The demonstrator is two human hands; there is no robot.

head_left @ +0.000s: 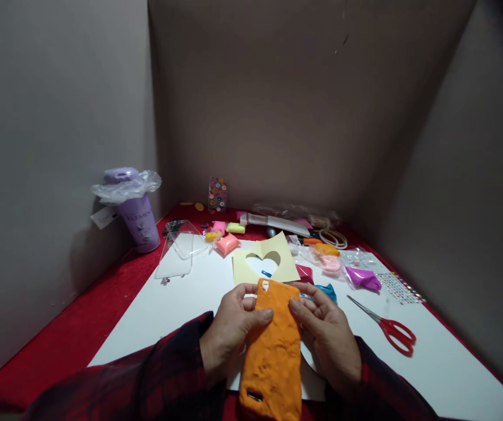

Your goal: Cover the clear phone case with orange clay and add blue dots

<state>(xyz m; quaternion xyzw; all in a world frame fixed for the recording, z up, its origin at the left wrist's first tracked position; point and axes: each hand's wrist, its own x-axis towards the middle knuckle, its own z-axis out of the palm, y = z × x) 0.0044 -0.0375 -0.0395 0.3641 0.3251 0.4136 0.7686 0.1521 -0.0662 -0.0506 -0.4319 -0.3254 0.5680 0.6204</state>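
Note:
A phone case covered in orange clay (273, 351) is held upright between both hands, tilted toward me. Its clay surface is lumpy, with a camera cutout at the top left and a dark slot near the bottom. My left hand (233, 321) grips the left edge, thumb on the clay and fingers behind. My right hand (328, 333) holds the upper right edge, its thumb pressed on the front. Just beyond the case lies a pale yellow paper (245, 269) with a heart-shaped hole. A blue clay packet (328, 291) sits behind my right hand.
Red-handled scissors (398, 336) lie at the right on the white sheet (132, 327). Clear phone cases (174, 266) rest at the left near a purple cup (139, 225). Several clay packets, including purple (364, 279) and coral (228, 244), and a rhinestone sheet (400, 288) lie farther back.

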